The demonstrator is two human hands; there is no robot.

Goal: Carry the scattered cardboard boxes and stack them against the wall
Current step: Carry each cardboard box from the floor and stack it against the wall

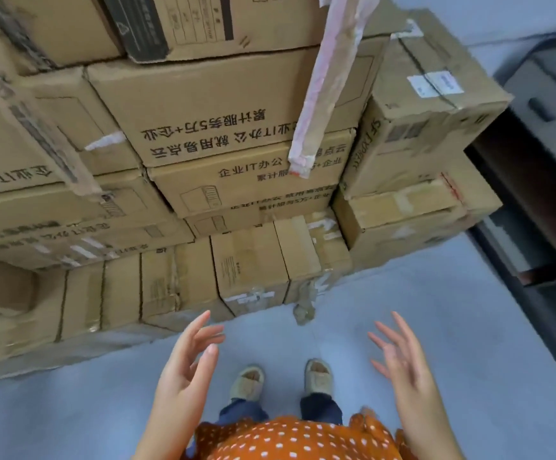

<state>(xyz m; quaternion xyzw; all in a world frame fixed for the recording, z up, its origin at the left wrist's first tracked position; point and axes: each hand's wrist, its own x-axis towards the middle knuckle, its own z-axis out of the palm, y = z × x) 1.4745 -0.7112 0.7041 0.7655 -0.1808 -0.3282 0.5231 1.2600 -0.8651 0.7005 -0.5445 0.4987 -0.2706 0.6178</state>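
Observation:
A tall stack of brown cardboard boxes (pixel 203 107) fills the view in front of me, several layers high, some printed with black characters. A smaller pile of boxes (pixel 429 104) stands at its right end. A loose strip of cardboard flap with pink tape (pixel 323 88) hangs down over the front of the stack. My left hand (pixel 187 363) and my right hand (pixel 402 363) are raised in front of my body with fingers spread, palms facing each other. Neither hand holds or touches anything. Both are a short way back from the bottom row of boxes (pixel 246 277).
Grey floor (pixel 436 310) lies between me and the stack, with my two slippered feet (pixel 283 380) on it. A dark cabinet or desk with grey drawers (pixel 542 161) stands at the right, close to the right-hand boxes. A scrap of tape (pixel 303 310) lies at the stack's foot.

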